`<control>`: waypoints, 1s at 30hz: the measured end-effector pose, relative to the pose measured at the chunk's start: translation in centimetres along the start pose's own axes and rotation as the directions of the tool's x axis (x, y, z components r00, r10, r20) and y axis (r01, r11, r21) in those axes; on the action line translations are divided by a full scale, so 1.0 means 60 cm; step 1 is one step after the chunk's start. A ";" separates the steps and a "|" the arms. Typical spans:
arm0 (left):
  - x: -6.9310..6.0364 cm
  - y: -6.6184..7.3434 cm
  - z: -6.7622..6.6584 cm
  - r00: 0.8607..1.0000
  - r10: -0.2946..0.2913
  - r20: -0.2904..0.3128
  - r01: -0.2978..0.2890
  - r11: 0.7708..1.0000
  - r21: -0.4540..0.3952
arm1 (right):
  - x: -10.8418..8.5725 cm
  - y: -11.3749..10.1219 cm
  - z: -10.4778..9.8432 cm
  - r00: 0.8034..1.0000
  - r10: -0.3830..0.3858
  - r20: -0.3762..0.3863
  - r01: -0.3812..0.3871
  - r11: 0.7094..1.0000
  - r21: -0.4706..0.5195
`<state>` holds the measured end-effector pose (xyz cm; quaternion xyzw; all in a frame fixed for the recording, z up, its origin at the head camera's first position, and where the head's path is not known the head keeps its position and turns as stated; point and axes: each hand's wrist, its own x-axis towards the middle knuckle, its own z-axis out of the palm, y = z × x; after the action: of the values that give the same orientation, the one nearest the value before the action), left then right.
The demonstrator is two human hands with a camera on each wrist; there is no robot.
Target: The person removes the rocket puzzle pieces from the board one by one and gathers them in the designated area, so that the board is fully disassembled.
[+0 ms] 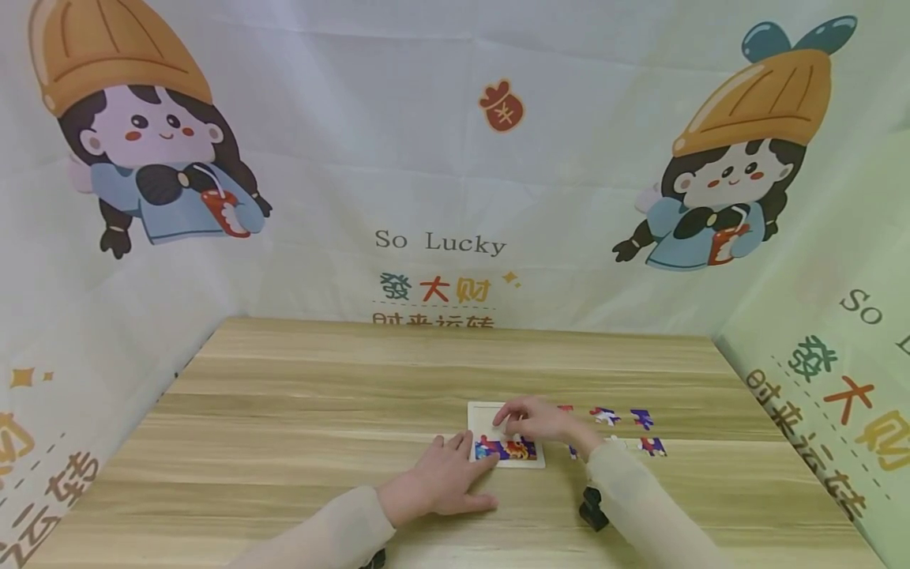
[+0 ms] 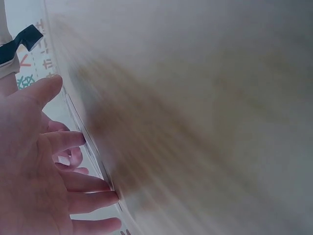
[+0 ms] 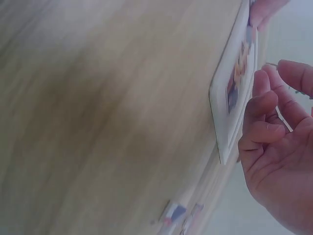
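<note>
Left hand fingers lie straight and spread, touching the puzzle tray, lower centre-right of frame. Right hand fingers bend over it; can't tell if they pinch a piece. Hand blocks the tray's upper right; wrist partly hides loose pieces further right. Bench fills the lower frame, printed cloth the upper.

Soft, even light in the head view; dimmer, hazier wrist views.
Grain on the worktop reads clearly to its far edge; prints beyond its side edges look stretched; wrist views blur its surface.
</note>
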<state>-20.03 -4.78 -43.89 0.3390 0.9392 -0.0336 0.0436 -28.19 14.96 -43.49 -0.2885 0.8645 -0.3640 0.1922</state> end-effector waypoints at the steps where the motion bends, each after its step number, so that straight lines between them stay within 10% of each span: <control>1: 0.000 0.000 0.000 1.000 0.000 0.000 0.000 1.000 0.001 | 0.002 0.000 0.002 1.000 -0.003 0.003 0.003 1.000 -0.002; 30: 0.002 -0.002 0.000 1.000 0.022 -0.007 -0.022 1.000 0.012 | 0.033 -0.023 0.026 0.996 0.068 0.064 -0.070 0.997 0.033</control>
<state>-20.20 -4.81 -43.87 0.3498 0.9353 -0.0374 0.0384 -28.36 12.11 -43.77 -0.2663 0.8608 -0.3632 0.2370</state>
